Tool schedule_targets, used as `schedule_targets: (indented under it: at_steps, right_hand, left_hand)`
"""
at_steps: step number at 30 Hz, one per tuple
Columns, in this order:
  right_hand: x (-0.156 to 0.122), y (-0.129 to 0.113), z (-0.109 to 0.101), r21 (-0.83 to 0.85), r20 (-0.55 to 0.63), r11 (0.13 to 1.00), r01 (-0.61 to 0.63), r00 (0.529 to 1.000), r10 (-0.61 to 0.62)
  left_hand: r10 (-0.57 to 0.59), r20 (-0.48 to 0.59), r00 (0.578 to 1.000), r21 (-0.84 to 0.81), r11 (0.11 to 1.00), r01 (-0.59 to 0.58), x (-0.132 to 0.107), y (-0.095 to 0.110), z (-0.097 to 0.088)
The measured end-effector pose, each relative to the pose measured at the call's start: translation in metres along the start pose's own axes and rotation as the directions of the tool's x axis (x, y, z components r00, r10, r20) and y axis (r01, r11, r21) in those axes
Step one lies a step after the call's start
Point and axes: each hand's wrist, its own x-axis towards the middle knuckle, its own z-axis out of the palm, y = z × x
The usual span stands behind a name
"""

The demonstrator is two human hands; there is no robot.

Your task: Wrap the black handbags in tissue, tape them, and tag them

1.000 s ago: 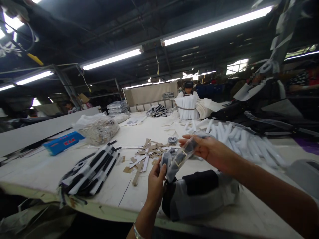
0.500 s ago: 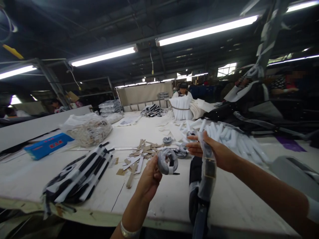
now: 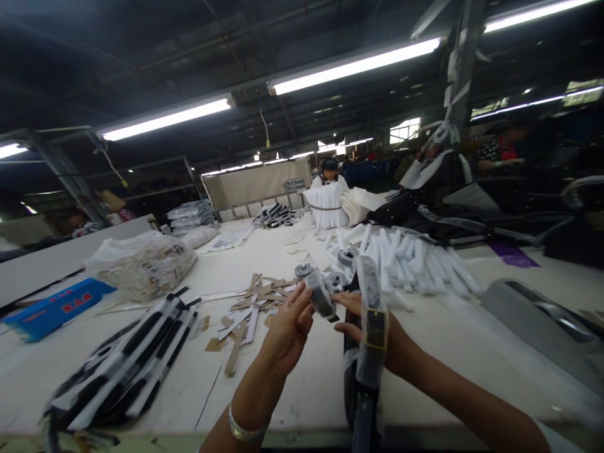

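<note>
My left hand (image 3: 289, 328) pinches a rolled-up grey strap (image 3: 321, 297) by its left side, thumb and fingers closed on it above the table. A black strap in clear plastic wrap (image 3: 370, 358), with a gold-coloured rectangular frame (image 3: 376, 328) on it, hangs upright in front of my right hand (image 3: 352, 314) and hides its palm. My right fingers reach left past the strap, close to the roll; whether they touch it I cannot tell. More rolled straps (image 3: 336, 281) lie just behind, one (image 3: 302, 270) to the left.
Cardboard strips (image 3: 255, 308) lie scattered left of my hands, beside bundled black-and-white straps (image 3: 127, 358). Farther left are a blue box (image 3: 59, 307) and a filled plastic bag (image 3: 141, 264). White tubes (image 3: 410, 261) are piled at right, near a grey device (image 3: 542, 333). A person (image 3: 329, 173) is across the table (image 3: 264, 402).
The roll has turned from face-on to more edge-on. My right hand, with the wrapped strap, has come down and closer to my left. The whole view has shifted to the right.
</note>
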Motion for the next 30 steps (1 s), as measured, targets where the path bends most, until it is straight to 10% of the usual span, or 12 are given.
schedule_targets:
  at_steps: [9, 17, 30]
  right_hand:
    - [-0.005, -0.002, -0.020, 0.023, -0.066, 0.996, 0.087, 0.994, -0.086]
    - [-0.030, -0.004, -0.043, 0.443, 0.030, 0.813, -0.378, 0.912, 0.408]
    - [-0.023, -0.021, -0.044, 0.669, 0.067, 0.690, -0.277, 0.947, 0.315]
  left_hand:
    - [-0.040, 0.152, 0.988, 0.280, 0.960, -0.004, 0.010, -0.012, 0.030]
    - [0.004, 0.263, 0.965, 0.647, 0.741, -0.180, 0.004, -0.008, 0.050]
    - [-0.074, 0.264, 0.962, 0.697, 0.704, -0.138, 0.003, 0.000, 0.079]
